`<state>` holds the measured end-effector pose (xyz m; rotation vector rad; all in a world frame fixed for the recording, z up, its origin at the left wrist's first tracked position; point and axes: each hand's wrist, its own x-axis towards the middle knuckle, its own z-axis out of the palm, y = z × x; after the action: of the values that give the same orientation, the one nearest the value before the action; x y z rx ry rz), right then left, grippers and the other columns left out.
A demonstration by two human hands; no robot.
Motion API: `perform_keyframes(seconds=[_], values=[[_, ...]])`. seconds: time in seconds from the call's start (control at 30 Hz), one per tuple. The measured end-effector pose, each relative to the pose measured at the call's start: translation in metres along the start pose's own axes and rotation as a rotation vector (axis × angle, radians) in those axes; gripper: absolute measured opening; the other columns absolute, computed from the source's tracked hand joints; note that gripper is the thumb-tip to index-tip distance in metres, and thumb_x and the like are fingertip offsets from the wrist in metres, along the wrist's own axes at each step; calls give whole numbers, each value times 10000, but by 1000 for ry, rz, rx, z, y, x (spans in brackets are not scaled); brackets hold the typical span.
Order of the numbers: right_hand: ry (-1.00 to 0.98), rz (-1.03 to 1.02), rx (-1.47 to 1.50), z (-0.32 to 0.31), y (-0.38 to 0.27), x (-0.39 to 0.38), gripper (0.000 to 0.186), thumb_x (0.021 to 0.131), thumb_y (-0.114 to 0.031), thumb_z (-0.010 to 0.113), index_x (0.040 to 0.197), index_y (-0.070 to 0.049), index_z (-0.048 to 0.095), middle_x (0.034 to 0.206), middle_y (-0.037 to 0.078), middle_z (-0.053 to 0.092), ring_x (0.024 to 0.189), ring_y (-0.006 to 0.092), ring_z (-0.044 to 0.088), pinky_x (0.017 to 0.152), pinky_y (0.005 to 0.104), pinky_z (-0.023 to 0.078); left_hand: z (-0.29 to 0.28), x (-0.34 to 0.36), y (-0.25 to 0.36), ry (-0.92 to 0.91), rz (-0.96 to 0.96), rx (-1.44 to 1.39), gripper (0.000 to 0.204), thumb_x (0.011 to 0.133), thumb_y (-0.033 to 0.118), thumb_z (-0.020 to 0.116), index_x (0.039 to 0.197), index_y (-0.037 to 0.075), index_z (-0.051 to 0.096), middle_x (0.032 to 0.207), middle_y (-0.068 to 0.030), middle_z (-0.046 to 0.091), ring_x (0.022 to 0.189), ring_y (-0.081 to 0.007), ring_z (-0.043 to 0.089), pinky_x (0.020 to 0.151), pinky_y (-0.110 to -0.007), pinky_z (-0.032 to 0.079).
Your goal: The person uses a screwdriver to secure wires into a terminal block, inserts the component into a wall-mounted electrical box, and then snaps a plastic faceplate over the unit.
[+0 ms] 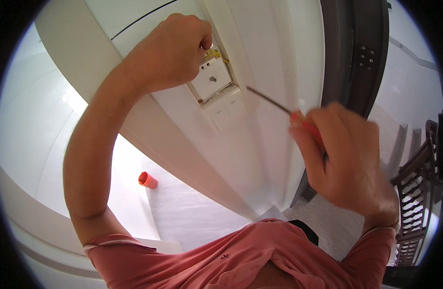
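My right hand (346, 154) is closed around the red handle of a screwdriver (272, 101). Its bare metal shaft points up and left toward the wall fittings, with the tip apart from them. A white square wall plate (211, 81) with a short metal shaft at its centre sits in the wall. Yellow-green wires (215, 54) show at its upper edge. My left hand (180, 50) is at the plate's upper left, fingers curled in beside the wires. Whatever those fingers hold is hidden behind the hand. Just below the plate is a white switch panel (226, 113).
A dark door frame (344, 53) stands to the right of the white wall. Farther right is a dark wooden railing (414, 192) beside steps. An orange-red cylindrical container (148, 180) stands on the pale floor at lower left.
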<state>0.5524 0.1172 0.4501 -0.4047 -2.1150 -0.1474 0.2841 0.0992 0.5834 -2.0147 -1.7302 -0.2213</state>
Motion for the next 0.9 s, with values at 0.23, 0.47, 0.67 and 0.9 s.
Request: perform_keyframes(seconds=[0.23,0.47,0.67,0.9], values=[[109,99,232,44,35,-55,184,856,-24,804,949,15,649,714,106,601,534,257,594,450,354,441,8,4,6,28,-103,69,132,897,-14,636,969,-96,710,812,-198,737,719,-270,700,734,-365,559],[63,137,361,58,56,-64,194,851,-54,814,928,9,648,699,111,605,530,261,603,451,359,451,0,13,6,-27,-126,70,127,904,-56,631,961,-69,744,908,-167,742,788,-272,706,744,-360,556],[19,150,408,62,62,-78,196,849,-60,815,925,8,647,705,114,614,538,262,615,452,365,460,-11,16,11,-133,-114,51,98,895,-92,628,924,-72,719,861,-145,707,775,-262,681,730,-351,543],[-9,167,429,58,67,-89,193,848,-49,818,933,12,655,718,117,629,546,255,633,460,354,477,-14,26,17,-257,-124,111,96,890,-92,611,915,-76,702,889,-153,702,769,-281,666,712,-377,523]])
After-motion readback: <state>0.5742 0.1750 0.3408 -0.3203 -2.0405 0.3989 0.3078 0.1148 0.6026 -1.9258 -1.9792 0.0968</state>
